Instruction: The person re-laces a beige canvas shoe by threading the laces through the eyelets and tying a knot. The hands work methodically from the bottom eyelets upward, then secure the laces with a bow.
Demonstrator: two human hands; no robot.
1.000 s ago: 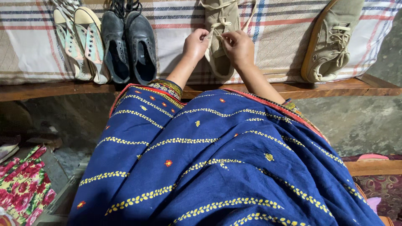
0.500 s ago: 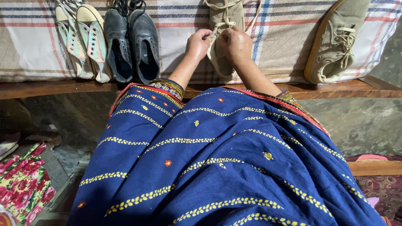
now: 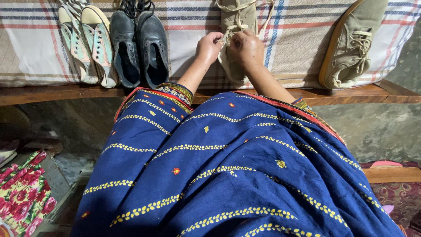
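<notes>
1. Two hands meet over the beige shoe [image 3: 234, 26] lying on the striped cloth [image 3: 289, 39] at the far middle.
2. Left hand [image 3: 209, 46] pinches a pale lace [image 3: 224, 36] between closed fingertips; right hand [image 3: 246, 48] is curled shut on the lace beside it.
3. Lacing looks partly done: the upper eyelets appear threaded, and no finished bow shows.
4. Both hands hide the knot area, and the shoe's toe is cut off at the top edge.
5. A matching shoe [image 3: 351, 44] rests tilted at the far right, its laces tied.

A black pair of shoes [image 3: 139, 44] lies beside pale mint sneakers [image 3: 87, 44] on the striped cloth [image 3: 188, 17].
</notes>
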